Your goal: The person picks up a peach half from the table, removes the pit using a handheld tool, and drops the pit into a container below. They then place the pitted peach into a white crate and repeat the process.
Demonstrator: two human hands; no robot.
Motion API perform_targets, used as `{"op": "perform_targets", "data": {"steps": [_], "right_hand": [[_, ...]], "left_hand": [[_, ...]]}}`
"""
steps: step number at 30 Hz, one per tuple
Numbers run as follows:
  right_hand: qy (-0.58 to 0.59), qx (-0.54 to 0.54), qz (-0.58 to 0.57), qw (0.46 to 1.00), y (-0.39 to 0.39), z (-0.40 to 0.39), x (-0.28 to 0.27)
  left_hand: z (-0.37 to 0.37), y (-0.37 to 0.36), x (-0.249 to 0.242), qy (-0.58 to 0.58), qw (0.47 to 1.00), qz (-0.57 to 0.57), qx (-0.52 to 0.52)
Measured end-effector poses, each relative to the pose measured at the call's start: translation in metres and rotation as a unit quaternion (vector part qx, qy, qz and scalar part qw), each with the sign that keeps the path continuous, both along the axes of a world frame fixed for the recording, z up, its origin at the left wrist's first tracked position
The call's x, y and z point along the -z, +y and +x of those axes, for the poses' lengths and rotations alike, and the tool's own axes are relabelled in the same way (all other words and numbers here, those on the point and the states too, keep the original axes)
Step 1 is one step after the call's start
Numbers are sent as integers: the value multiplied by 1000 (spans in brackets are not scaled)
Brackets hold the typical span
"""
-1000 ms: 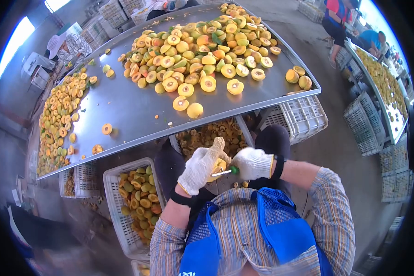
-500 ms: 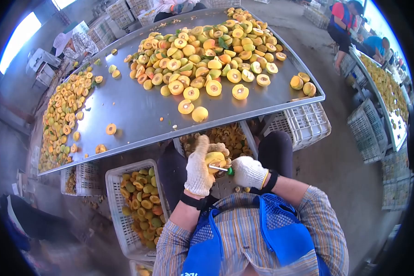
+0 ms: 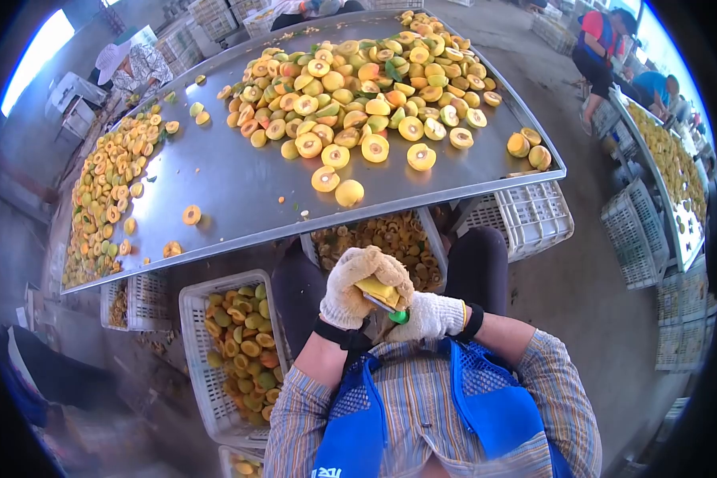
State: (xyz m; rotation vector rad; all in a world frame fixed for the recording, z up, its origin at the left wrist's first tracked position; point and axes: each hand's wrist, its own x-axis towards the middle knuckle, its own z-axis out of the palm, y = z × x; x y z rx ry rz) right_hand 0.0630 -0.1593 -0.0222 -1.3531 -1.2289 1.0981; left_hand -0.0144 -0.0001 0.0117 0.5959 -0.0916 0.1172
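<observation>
Two gloved hands over the lap: left hand [image 3: 357,296] cups a yellow fruit half [image 3: 377,289], right hand [image 3: 428,316] grips a green-handled pitting tool [image 3: 392,309] whose tip could slip toward the palm.

Two gloved hands [image 3: 390,299], one fruit half [image 3: 377,288], one green-handled tool [image 3: 397,314]

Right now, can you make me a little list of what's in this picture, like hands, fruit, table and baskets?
left hand: gloved left hand wrapped around a yellow fruit half
right hand: gloved right hand holding a green-handled tool against the fruit
table: metal table with a heap of halved fruit
crate by the left knee: white crate holding fruit halves
crate under the table: crate of pits
others: people at the far table edge and at a second table on the right
</observation>
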Motion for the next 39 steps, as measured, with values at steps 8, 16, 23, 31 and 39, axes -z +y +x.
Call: {"op": "perform_targets", "data": {"steps": [8, 16, 23, 31, 39], "right_hand": [[50, -28, -7, 998, -3, -8, 15], [-113, 60, -310, 942, 20, 20, -28], [-411, 25, -314, 856, 11, 54, 52], [-394, 46, -270, 877, 14, 47, 64], [-253, 202, -299, 898, -3, 63, -34]], "left_hand": [[2, -3, 1, -21, 993, 102, 61], [-21, 49, 28, 167, 941, -59, -289], [-109, 110, 18, 386, 304, 751, -441], [117, 80, -12, 333, 395, 854, -62], [122, 120, 10, 319, 544, 774, -50]]}}
